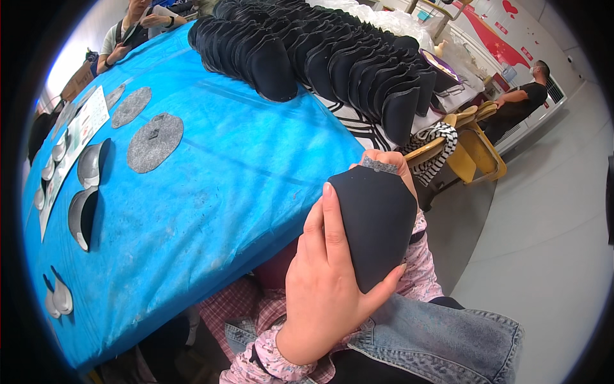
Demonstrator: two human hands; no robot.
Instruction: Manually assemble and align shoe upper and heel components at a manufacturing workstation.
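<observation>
A black, smooth, curved pad (374,224) with a rounded outline is held upright in front of me, off the table's near right corner. My left hand (326,275) grips it from the near side, fingers along its left edge and thumb at its lower right edge. Behind its top, my right hand (404,168) is bent round it and mostly hidden. A bit of grey felt (380,166) sticks up over the pad's top edge, by the right hand's fingers. How far the felt reaches behind the pad is hidden.
The blue-covered table (243,166) carries grey felt ovals (155,142), curved dark shells (83,217), small spoon-shaped pieces (62,297) and a printed sheet (83,137). Rows of black pads (326,57) stand behind. Yellow chairs (473,150) are at right; one person sits across, another farther right.
</observation>
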